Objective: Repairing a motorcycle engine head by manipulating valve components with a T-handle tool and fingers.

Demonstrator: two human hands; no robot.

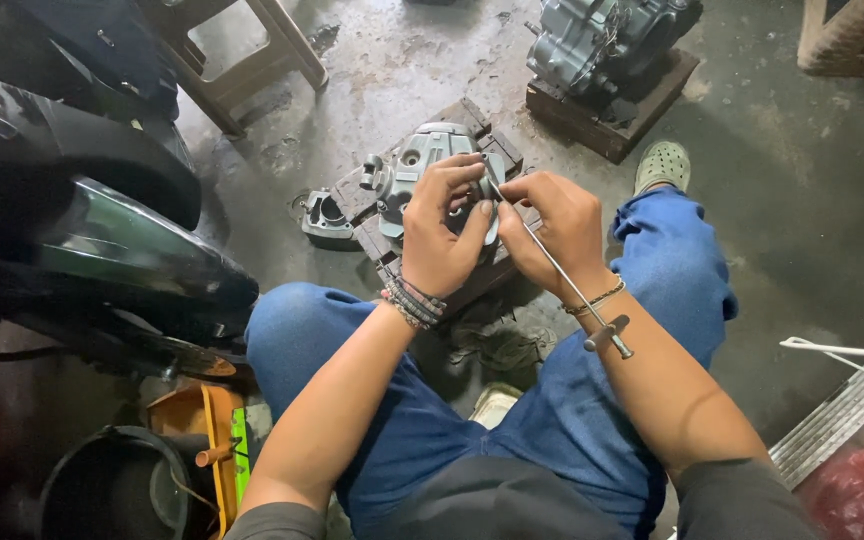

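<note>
Seated over a wet concrete floor (792, 230), knees in blue jeans spread either side of the work. Left hand (439, 238) curled, fingers closed on the near edge of a grey cast-metal engine cover (422, 160), which sits on a dark wooden block (472, 120) on the floor. Right hand (557, 225) just beside it, fingers pinched shut on the upper end of a thin steel T-handle wrench (564, 275), close to its tip. Long axis of the wrench diagonal: tip up and left, at the cover between the two hands; crossbar handle (608, 336) down and right, lying against the right forearm, pointing back toward the body. Right hand the nearer one to the shaft, gripping it; left thumb touching or almost touching the tip, exact contact hidden by the fingers. A second small grey casting (325, 216) just left of the block; a larger grey engine (607, 40) on another wooden base farther ahead, well apart
</note>
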